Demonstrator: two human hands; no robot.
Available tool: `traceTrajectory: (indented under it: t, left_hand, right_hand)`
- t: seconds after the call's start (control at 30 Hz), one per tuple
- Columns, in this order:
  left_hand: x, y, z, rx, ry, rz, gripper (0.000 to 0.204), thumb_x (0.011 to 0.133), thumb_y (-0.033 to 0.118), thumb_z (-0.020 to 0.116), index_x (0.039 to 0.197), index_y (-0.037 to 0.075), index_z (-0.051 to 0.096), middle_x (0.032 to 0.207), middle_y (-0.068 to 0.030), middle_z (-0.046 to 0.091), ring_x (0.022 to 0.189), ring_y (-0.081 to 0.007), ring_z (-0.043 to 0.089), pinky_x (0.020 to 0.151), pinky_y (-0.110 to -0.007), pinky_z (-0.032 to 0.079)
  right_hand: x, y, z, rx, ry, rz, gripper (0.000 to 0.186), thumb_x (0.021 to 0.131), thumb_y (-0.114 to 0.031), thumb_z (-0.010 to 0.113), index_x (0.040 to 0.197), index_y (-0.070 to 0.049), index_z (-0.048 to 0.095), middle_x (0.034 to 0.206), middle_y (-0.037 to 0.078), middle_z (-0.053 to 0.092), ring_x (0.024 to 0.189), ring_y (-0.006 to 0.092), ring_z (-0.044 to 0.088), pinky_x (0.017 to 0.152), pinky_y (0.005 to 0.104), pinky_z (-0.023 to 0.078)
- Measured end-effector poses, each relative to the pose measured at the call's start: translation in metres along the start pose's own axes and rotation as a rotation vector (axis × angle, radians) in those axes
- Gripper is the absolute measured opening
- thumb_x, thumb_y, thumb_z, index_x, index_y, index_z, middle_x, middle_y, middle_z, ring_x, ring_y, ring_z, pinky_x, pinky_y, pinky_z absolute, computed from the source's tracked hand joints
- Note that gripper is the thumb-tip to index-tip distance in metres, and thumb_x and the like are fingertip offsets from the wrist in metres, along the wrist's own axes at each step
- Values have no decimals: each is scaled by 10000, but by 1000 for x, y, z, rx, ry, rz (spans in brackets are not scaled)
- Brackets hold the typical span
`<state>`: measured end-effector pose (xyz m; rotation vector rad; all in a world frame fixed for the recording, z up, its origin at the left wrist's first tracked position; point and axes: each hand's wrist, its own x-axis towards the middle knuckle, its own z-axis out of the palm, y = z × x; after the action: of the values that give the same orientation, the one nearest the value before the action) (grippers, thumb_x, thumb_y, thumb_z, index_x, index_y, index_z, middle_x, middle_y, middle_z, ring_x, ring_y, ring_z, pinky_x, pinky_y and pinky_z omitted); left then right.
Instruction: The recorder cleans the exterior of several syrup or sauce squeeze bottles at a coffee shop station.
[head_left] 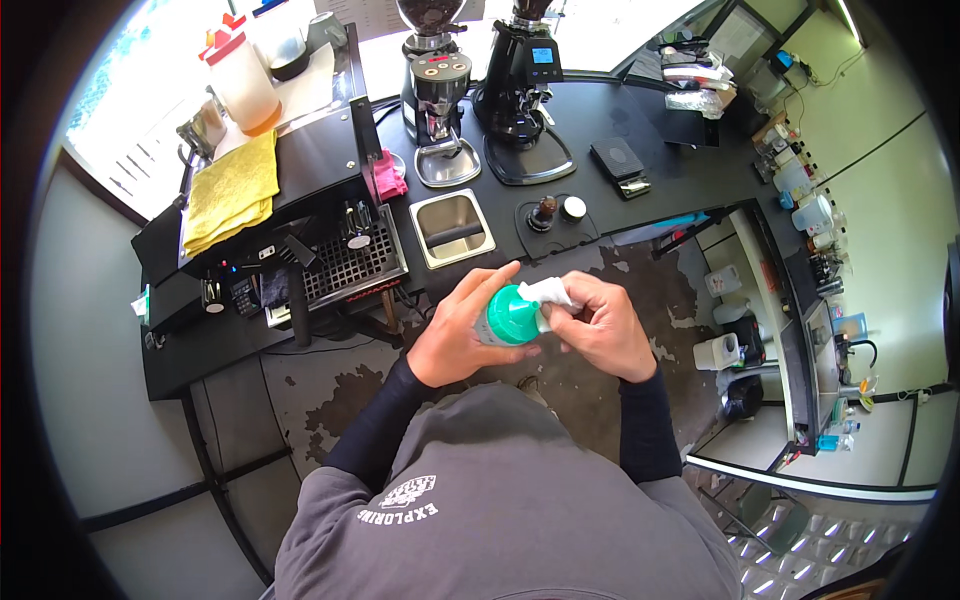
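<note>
My left hand [455, 330] is wrapped round a squeeze bottle with a green cap [512, 316], its top tilted toward my right hand. A crumpled white tissue [547, 292] is pinched in my right hand [605, 325] and touches the side of the cap near its tip. Both hands are held in front of my body, just short of the counter edge. Most of the bottle's body is hidden behind my left fingers.
Beyond my hands, a steel knock box [466, 208] is set in the black counter. Two coffee grinders [442, 95] stand behind it. On the left is an espresso machine [330, 160] with a yellow cloth [232, 190] on top. A tamper [543, 212] and a scale [620, 160] sit to the right.
</note>
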<state>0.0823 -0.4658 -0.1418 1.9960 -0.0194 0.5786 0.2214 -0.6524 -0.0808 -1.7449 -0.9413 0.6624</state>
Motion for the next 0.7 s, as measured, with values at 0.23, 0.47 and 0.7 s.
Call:
traceTrajectory:
  t: [0.23,0.47,0.7]
  left_hand:
    - [-2,-13,2,51,79,-58,995,706,217,971,1542,-4,478,1309,-179,608,1171,-320,649,1006,-394,522]
    - [2,-7,2,76,-69,11,977,748,213,945,1561,2,446,1325,-176,585,1184,-333,636,1003,-403,525]
    - [1,-1,-7,98,-110,10,937,765,247,931,1539,0,464,1323,-172,586,1181,-353,636,993,-417,532]
  right_hand:
    - [0,10,-2,362,39,117,219,1019,-70,639,1198,11,737,961,21,738,768,70,669,614,244,560]
    - [20,-5,-4,-221,-108,-298,284,961,-217,746,1132,7,717,1099,129,689,913,251,694,773,377,563]
    - [29,-23,4,-465,-163,-417,228,843,-127,775,1058,-68,728,1112,109,690,1065,338,661,926,441,540]
